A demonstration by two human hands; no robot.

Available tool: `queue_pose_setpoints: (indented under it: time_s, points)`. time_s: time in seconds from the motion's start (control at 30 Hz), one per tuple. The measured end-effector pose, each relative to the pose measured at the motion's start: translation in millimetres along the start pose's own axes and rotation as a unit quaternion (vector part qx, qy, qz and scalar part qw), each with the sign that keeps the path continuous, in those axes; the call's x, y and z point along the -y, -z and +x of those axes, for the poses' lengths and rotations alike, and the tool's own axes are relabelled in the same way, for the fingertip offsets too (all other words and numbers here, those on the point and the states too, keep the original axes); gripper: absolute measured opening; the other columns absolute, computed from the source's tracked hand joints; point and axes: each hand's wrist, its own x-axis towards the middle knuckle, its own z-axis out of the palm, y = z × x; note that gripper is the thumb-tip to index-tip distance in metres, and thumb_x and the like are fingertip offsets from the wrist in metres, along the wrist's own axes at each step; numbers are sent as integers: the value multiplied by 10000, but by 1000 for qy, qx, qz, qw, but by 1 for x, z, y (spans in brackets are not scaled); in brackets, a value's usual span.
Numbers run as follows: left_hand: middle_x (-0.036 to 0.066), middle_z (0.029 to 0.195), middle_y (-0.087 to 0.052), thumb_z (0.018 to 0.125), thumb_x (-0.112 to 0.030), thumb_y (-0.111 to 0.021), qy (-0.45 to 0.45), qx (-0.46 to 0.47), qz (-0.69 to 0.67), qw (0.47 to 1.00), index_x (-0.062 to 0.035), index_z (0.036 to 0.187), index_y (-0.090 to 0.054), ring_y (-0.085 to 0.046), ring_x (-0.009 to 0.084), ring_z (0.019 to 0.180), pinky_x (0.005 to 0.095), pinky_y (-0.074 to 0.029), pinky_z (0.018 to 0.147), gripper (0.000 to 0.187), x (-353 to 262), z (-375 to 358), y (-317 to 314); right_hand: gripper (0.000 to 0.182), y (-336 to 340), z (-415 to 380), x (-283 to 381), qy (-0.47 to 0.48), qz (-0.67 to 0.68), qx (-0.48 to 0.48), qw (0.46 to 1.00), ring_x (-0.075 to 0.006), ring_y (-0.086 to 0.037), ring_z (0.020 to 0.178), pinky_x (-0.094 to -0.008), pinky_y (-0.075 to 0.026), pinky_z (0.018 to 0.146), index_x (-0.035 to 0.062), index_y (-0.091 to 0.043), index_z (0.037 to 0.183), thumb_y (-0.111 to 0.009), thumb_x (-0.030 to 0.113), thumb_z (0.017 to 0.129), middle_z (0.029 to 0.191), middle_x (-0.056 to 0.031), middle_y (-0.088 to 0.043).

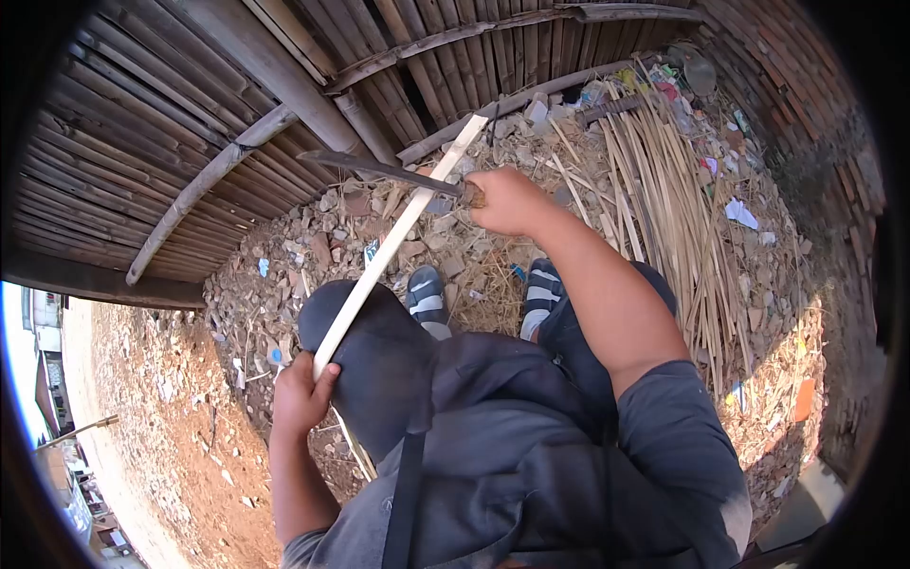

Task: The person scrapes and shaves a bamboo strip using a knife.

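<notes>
My left hand (301,394) is closed around the lower end of a pale bamboo strip (398,237), which slants up and to the right across my left knee. In my right hand (510,201) is the handle of a machete (384,169), its dark curved blade pointing left. The blade crosses the strip near its upper end and overlaps it in this view. My right fingers are wrapped round the handle.
A bamboo slat wall (171,142) with pole braces rises in front and to the left. Many split bamboo strips (664,190) lie in a pile at the right, beside a brick wall (796,76). Stones and litter (322,247) cover the ground around my sandals (427,294).
</notes>
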Motion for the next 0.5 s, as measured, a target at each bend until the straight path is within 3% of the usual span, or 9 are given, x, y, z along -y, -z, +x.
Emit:
queue_pose_setpoints:
  time_s: [0.07, 0.17, 0.27, 0.37, 0.47, 0.5]
  points:
    - [226, 683, -628, 962, -468, -697, 7, 3, -18, 1000, -7, 851, -543, -649, 455, 674, 491, -500, 608, 498, 0, 2, -1, 400, 9, -4, 14, 48, -74, 61, 994, -372, -709, 873, -443, -556, 814, 33, -716, 1114, -720, 213, 757, 951, -211, -740]
    - [225, 695, -635, 963, -466, -697, 13, 4, 10, 1000, -11, 854, -545, -649, 454, 673, 490, -500, 607, 492, 5, 1, -1, 391, -16, 16, -43, -60, 73, 30, 995, -378, -707, 893, -442, -558, 828, 38, -720, 1105, -720, 211, 754, 968, -220, -736]
    - [225, 686, -633, 957, -463, -705, -1, -18, 32, 999, -13, 851, -543, -647, 452, 664, 489, -500, 602, 490, 3, -3, 3, 385, -19, 19, -49, -108, 99, -13, 989, -384, -706, 884, -447, -558, 824, 38, -721, 1095, -722, 216, 753, 950, -225, -728]
    - [217, 664, -619, 951, -462, -713, -11, -19, 16, 1000, -13, 848, -537, -639, 442, 641, 481, -493, 591, 493, 8, -3, -1, 423, -6, 11, -13, -64, 66, 16, 996, -409, -694, 961, -463, -558, 876, 52, -717, 1128, -723, 227, 742, 1002, -239, -725]
    - [207, 644, -604, 950, -445, -719, 24, 2, -39, 999, -9, 844, -530, -626, 427, 617, 471, -478, 578, 487, 1, 0, -2, 404, 13, -5, 26, 31, -44, 103, 993, -408, -693, 952, -457, -559, 868, 45, -715, 1110, -720, 228, 750, 1005, -244, -722]
    - [204, 640, -600, 956, -429, -711, 14, -3, -42, 999, -8, 844, -531, -620, 423, 610, 469, -473, 574, 472, 3, 1, -3, 405, 14, -2, 20, 13, -17, 99, 995, -407, -694, 949, -458, -559, 864, 47, -714, 1112, -720, 226, 750, 996, -243, -722]
